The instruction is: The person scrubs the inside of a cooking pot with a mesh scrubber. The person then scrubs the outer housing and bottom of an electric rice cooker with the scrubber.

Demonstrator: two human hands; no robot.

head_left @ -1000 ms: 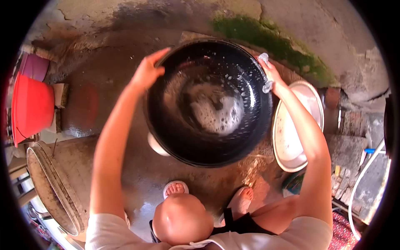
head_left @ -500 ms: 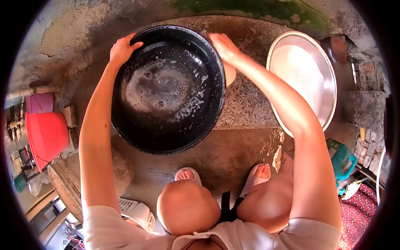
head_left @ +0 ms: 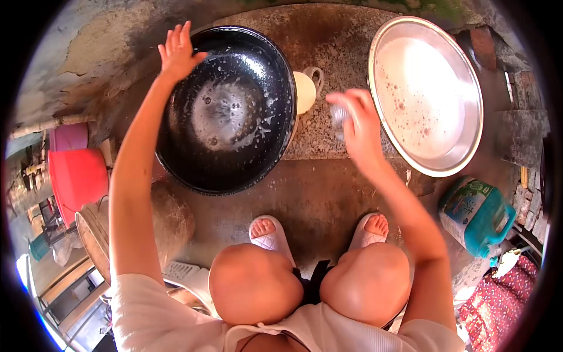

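Observation:
A large black basin (head_left: 176, 152) with soapy water and foam at its bottom stands at the left of a stone slab. My left hand (head_left: 177, 56) is at the basin's upper left rim, its fingers spread outward and its thumb over the edge. To the right of the basin, my right hand (head_left: 363, 126) is in the air, closed on a blurred silvery wad (head_left: 338, 114) that looks like a steel scrubber. A cream mug (head_left: 305, 94) with a handle shows partly from behind the basin's right side. Right of that hand lies a wide metal basin (head_left: 475, 117) with cloudy, bubbly water.
A teal jug (head_left: 469, 214) with a label stands at the lower right, near red patterned cloth (head_left: 498, 305). On the left are a red tub (head_left: 76, 182), a purple bucket (head_left: 69, 136) and a round worn container (head_left: 170, 220). The stone slab (head_left: 328, 35) lies under the basins.
My right hand has left the black basin's right rim and moved right and down with the silvery wad. My left hand's fingers have spread. More of the mug shows.

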